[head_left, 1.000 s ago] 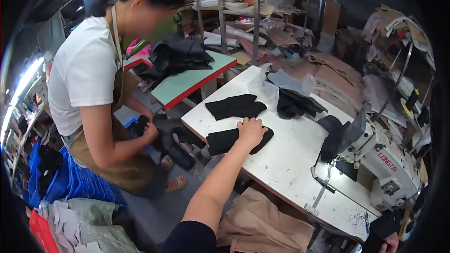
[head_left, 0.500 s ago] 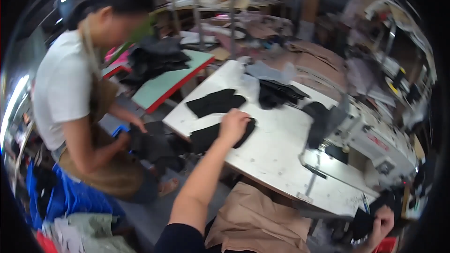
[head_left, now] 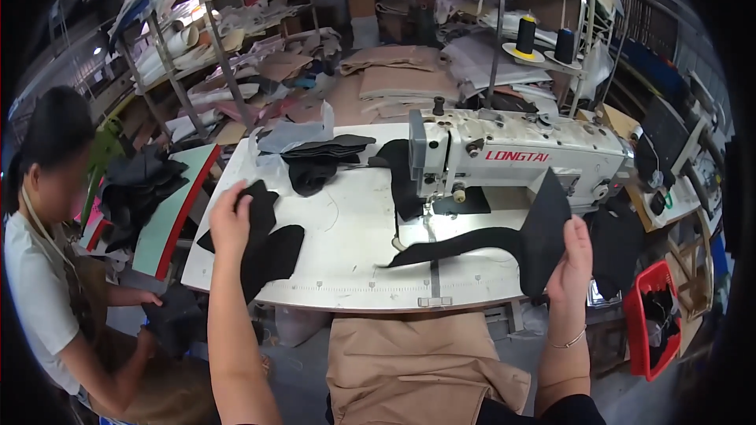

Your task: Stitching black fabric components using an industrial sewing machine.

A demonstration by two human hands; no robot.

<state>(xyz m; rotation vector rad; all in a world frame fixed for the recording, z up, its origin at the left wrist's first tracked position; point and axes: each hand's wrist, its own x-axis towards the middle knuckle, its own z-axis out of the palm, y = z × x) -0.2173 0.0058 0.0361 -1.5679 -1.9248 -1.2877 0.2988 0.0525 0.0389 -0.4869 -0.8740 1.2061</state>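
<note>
My left hand (head_left: 231, 220) is at the left of the white sewing table, its fingers closed on the edge of a black fabric piece (head_left: 260, 208). Another black fabric piece (head_left: 276, 256) lies just beneath, overlapping it. On the right, my right hand (head_left: 572, 258) grips a larger black fabric piece (head_left: 543, 228), held upright. A long narrow strip of that piece trails left across the tabletop, in front of the sewing machine (head_left: 512, 145). More black fabric (head_left: 403, 181) lies beside the machine's needle.
Folded black pieces (head_left: 327, 153) and clear plastic sit at the table's (head_left: 346, 244) back left. A co-worker (head_left: 47, 267) handles dark fabric at the left, beside a green, red-edged table (head_left: 169, 212). A red basket (head_left: 654, 323) hangs low right. Thread spools (head_left: 526, 35) stand behind the machine.
The view has swung right. My right hand has come up from the table's right end with a black fabric piece. My left hand has closed on a piece at the table's left.
</note>
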